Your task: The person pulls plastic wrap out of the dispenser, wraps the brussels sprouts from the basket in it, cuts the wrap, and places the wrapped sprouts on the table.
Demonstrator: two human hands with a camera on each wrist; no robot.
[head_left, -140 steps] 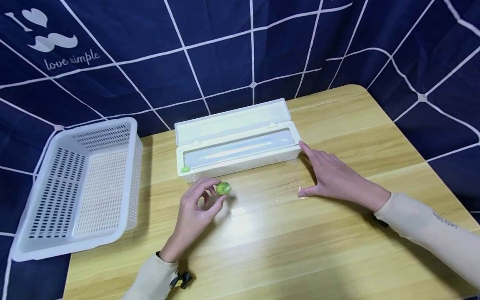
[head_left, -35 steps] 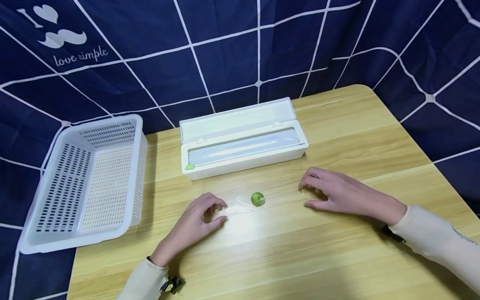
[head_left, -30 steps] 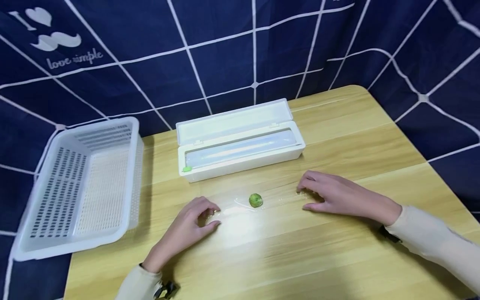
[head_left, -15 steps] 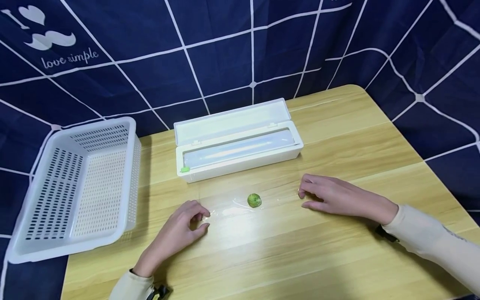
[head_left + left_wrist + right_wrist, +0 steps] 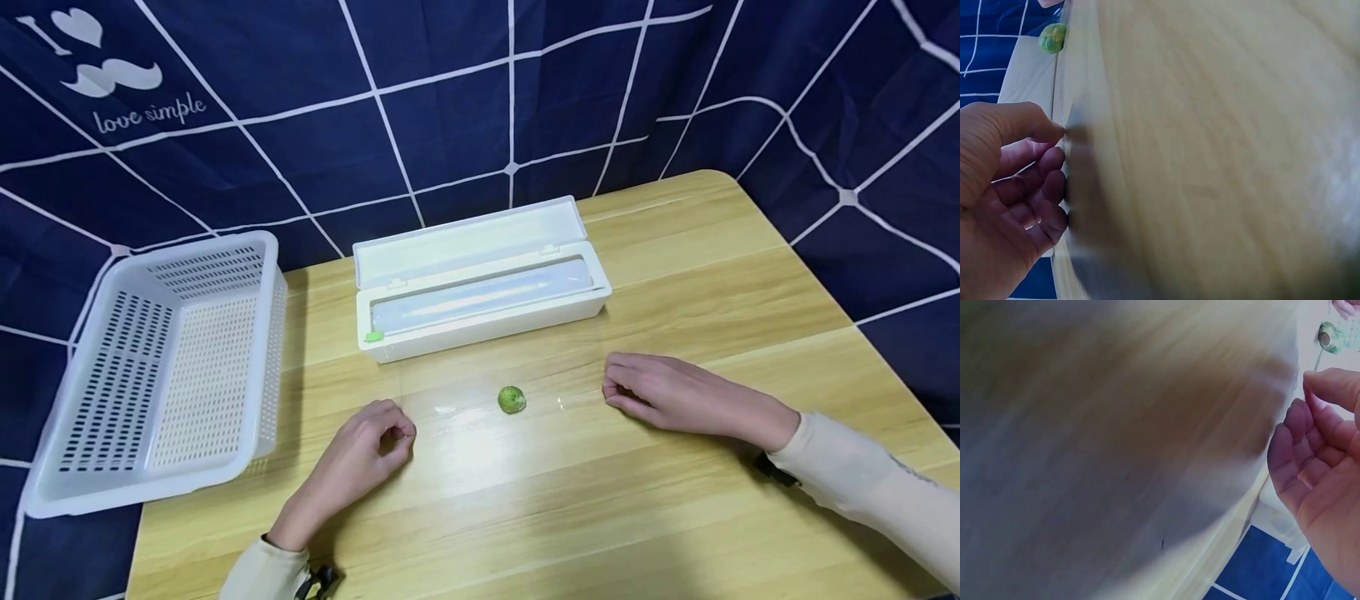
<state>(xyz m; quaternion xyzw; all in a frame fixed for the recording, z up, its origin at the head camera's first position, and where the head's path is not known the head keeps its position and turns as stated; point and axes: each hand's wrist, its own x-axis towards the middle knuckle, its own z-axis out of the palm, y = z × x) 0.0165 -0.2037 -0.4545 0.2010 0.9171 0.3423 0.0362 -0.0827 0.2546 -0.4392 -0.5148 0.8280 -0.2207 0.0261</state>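
Note:
A clear sheet of cling film [image 5: 446,409], visible mainly by its glints and faint edges, lies on the table in front of a white wrap dispenser [image 5: 495,331]. On the film sits a small round green vegetable, seemingly a Brussels sprout [image 5: 512,400]. My left hand [image 5: 371,443] pinches the film's near left edge between thumb and forefinger. At the near right edge, my right hand [image 5: 663,393] pinches the film likewise. Both wrist views show thumb and forefinger tips meeting, though the film between them barely shows. The sprout appears beyond the fingers in both.
The dispenser's lid [image 5: 472,242] stands open behind a roll of film [image 5: 483,296]; a green cutter slider [image 5: 373,337] sits at its left end. A white perforated basket [image 5: 267,350] stands at the table's left. A dark blue curtain [image 5: 442,108] hangs behind.
The sprout went from my left hand onto the film. My right hand left the dispenser's right end. Both hands came nearer me, the left also moving left, and their fingertips closed on the film.

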